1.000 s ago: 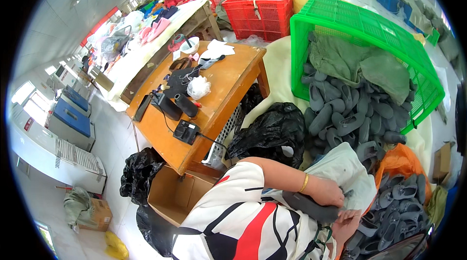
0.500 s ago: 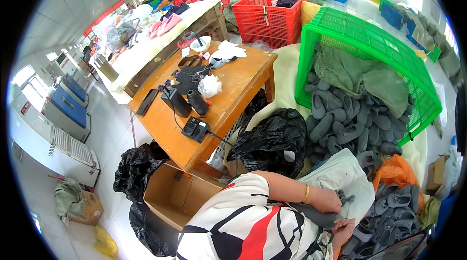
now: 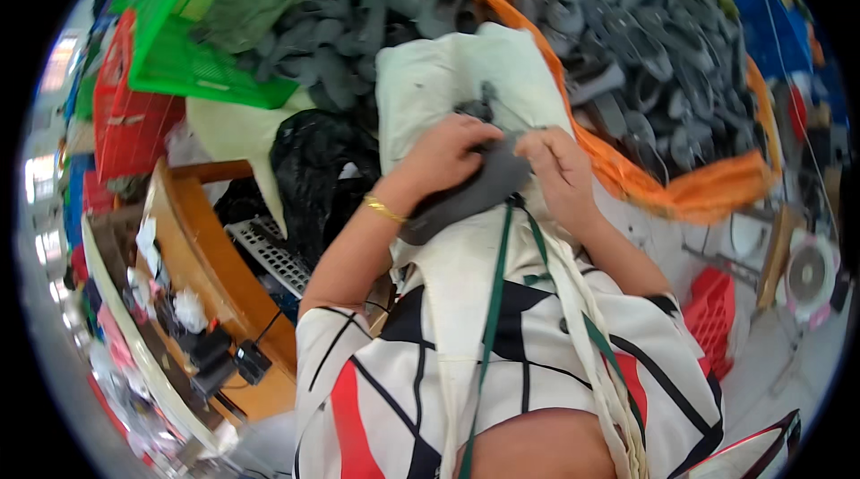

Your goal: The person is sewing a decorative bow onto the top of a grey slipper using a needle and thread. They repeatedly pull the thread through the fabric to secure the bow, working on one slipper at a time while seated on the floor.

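Table [image 3: 228, 289] of orange-brown wood stood at left in head view, pale floor [image 3: 766, 371] at right. White cloth [image 3: 417, 89] spread across middle. Green crate [image 3: 184, 67] lay tipped, grey shoes [image 3: 358, 22] heaped at its mouth; orange sack [image 3: 694, 194] held more. Red crate [image 3: 130, 125] stood nearby. Dark grey shoe [image 3: 470, 197] lay over cloth, left hand [image 3: 448, 152] closed on its edge; right hand [image 3: 560, 170] bunched at its end, grip unclear.

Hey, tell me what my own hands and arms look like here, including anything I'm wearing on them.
Your left hand and right hand are gloveless. A gold-coloured bracelet circles the left wrist; none shows on the right. Your short sleeves are white with black lines.
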